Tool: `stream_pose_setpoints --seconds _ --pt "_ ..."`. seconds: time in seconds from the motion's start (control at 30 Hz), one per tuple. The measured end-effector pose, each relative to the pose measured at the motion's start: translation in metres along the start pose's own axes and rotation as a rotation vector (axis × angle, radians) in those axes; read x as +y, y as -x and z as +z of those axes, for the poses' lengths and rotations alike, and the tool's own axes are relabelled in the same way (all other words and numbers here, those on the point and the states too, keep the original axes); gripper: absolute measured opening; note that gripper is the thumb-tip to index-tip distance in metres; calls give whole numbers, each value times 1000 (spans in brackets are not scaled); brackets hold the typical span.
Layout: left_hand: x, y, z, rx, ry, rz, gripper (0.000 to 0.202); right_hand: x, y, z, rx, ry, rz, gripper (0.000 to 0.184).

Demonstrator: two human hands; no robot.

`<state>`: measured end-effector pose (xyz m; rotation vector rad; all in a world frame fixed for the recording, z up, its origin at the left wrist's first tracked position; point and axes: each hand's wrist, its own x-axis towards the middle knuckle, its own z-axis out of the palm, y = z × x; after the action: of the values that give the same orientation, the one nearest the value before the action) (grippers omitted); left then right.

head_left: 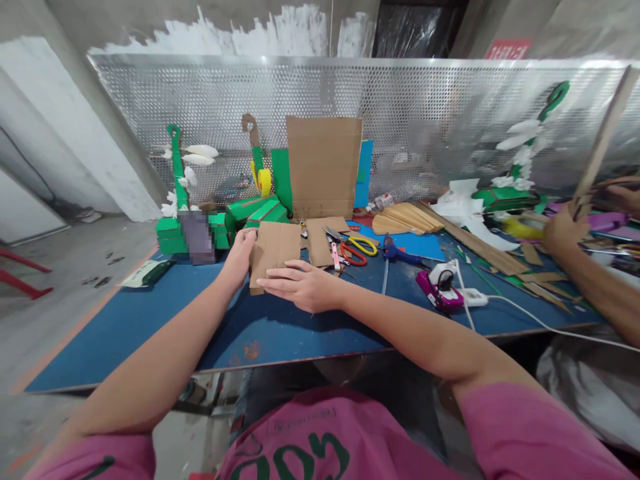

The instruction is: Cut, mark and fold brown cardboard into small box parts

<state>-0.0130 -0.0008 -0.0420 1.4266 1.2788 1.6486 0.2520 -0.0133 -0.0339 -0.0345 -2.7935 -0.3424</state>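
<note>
A squarish piece of brown cardboard (276,245) stands tilted over the front of the blue table. My left hand (243,253) grips its left edge, with the thumb side near the upper corner and the rest of the fingers partly hidden behind. Across the lower right of the same piece, my right hand (303,287) lies with its fingers stretched out flat against the face. Just behind and to the right is another cardboard piece (319,243). Near it rest scissors with red and yellow handles (353,250) and a small pink-and-white cutter (335,256).
Green cardboard shapes with white flowers (176,180) and a tall cardboard panel (325,167) stand at the back. A blue glue gun (400,253), purple power strip (440,293) and white cables lie rightward. Another person's arm (590,267) holds a long cardboard strip (607,137).
</note>
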Motion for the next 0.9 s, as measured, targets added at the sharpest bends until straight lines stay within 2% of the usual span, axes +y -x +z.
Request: stream_pose_setpoints --seconds 0.13,0.27,0.37,0.43,0.5,0.57,0.63,0.73,0.9 --pt "7 5 1 -54 -3 -36 58 -3 -1 -1 -24 -90 4 69" --pt "17 12 4 -101 -11 16 61 0 0 -1 -6 -123 6 65" --pt "22 15 5 -117 -58 78 60 7 6 0 85 -128 111 58" --pt "24 18 6 -117 -104 122 60 15 12 0 223 -122 265 69" --pt "27 21 6 -134 -143 159 60 22 17 2 352 -113 402 93" --pt "29 24 6 -160 -172 197 62 26 19 3 390 -108 444 117" --pt "30 25 7 -175 -191 232 66 25 19 3 353 -105 430 131" --pt "31 26 7 -195 -211 278 69 20 15 2 296 -99 417 136" --pt "36 32 7 -285 -212 362 73 18 15 1 293 -82 360 132"
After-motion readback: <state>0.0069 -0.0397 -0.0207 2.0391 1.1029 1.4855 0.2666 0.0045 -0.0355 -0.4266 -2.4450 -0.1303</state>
